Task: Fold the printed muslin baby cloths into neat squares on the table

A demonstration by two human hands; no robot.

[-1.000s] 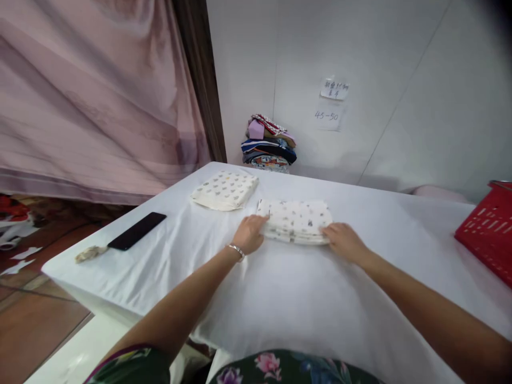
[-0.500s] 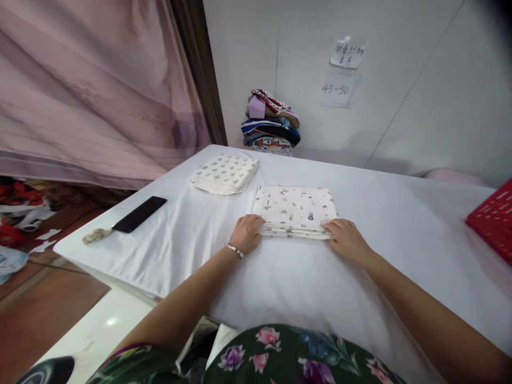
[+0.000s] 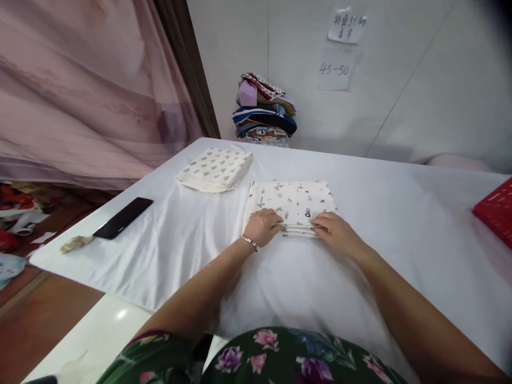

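Observation:
In front of me on the white-covered table lies a folded white cloth (image 3: 291, 200) printed with small figures, its layered edge toward me. My left hand (image 3: 264, 226) grips that near edge left of the middle, fingers closed on the layers. A silver bracelet (image 3: 250, 243) circles the left wrist. On the right part of the same edge, my right hand (image 3: 334, 230) pinches the layers, thumb and fingers together. Beyond and to the left rests another folded cloth (image 3: 216, 168), cream with small grey-green prints, touched by neither hand.
A black phone (image 3: 124, 217) with a beige strap lies near the left edge of the table (image 3: 160, 256). At the right side stands a red perforated basket (image 3: 496, 213). A stack of folded fabrics (image 3: 266, 109) rises behind the far edge, against the wall. A pink curtain (image 3: 88, 85) hangs at left.
Both hands have slid inward along the near edge of the cloth, from its two corners toward the middle. The camera view has shifted slightly.

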